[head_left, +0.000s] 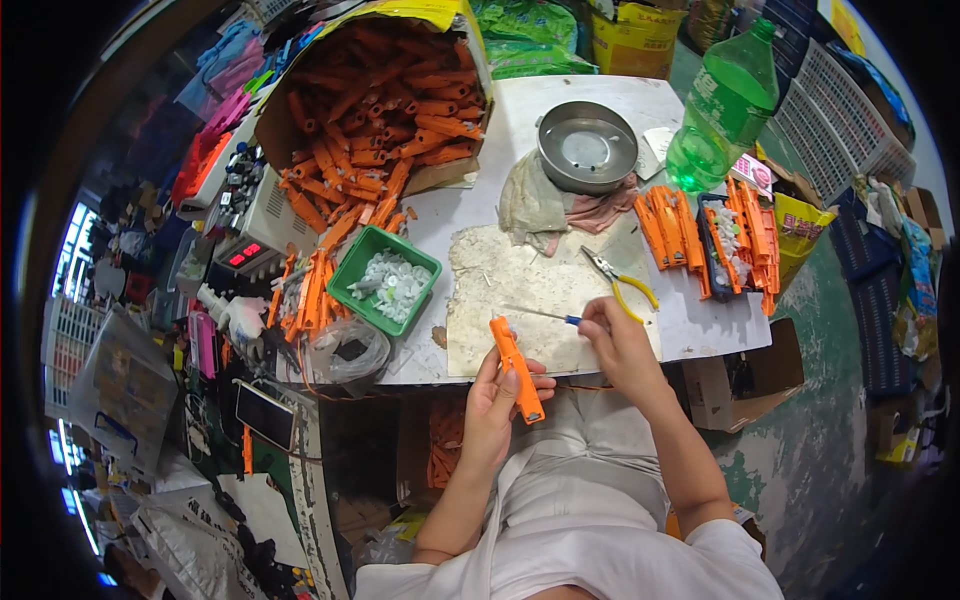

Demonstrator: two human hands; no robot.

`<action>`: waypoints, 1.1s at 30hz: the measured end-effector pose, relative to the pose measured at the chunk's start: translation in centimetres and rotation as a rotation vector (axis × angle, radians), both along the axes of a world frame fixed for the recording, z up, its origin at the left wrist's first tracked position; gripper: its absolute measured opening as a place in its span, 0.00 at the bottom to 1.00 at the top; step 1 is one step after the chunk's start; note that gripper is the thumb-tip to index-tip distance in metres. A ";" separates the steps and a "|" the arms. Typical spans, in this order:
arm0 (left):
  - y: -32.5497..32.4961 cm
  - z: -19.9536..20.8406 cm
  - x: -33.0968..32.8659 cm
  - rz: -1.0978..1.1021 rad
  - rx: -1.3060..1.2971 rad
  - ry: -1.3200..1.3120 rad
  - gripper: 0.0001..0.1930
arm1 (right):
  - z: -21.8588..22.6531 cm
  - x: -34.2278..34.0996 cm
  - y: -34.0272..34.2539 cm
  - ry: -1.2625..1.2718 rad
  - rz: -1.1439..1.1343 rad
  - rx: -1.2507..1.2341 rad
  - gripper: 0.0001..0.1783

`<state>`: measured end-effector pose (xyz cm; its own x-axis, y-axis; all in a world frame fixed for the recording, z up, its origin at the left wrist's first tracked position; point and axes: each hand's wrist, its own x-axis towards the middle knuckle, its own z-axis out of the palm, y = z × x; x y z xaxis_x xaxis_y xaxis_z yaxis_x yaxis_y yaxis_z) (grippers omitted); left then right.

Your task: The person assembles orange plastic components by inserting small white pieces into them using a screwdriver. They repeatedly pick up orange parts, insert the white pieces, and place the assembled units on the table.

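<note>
In my left hand (502,392), fingers wrapped round it, is a long orange plastic part (515,370), tilted over the table's near edge. Pinched in my right hand (622,343) is a thin screwdriver (572,320) with a blue handle; its metal shaft points left, above the board and apart from the orange part. Pliers with yellow handles (622,280) lie spread just beyond my right hand. To the left of the orange part stands a green tray (342,284) holding many small whitish plastic pieces (390,285).
A big box of orange parts (375,110) spills onto the table's left. Further back, a round metal bowl (587,147) rests on rags (530,200). Orange parts (670,228), a dark tray (715,285) and a green bottle (722,105) crowd the right side. A worn board (490,260) covers the middle.
</note>
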<state>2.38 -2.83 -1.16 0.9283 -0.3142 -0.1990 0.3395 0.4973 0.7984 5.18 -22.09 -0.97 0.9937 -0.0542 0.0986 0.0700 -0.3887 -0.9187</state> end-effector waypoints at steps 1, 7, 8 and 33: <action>0.0 0.2 0.1 -0.002 -0.031 0.039 0.27 | 1.1 -0.9 0.0 0.125 0.013 0.200 0.10; 0.3 0.1 0.0 -0.079 -0.115 0.088 0.31 | 3.2 -3.6 -0.9 -0.031 0.125 -0.137 0.11; 0.4 -0.1 -0.2 -0.090 -0.084 0.058 0.31 | 3.4 -3.7 -1.2 -0.031 0.128 -0.192 0.10; 2.1 0.3 -0.2 -0.365 0.212 -0.062 0.30 | 2.0 -3.7 -3.5 -0.072 0.369 -0.250 0.12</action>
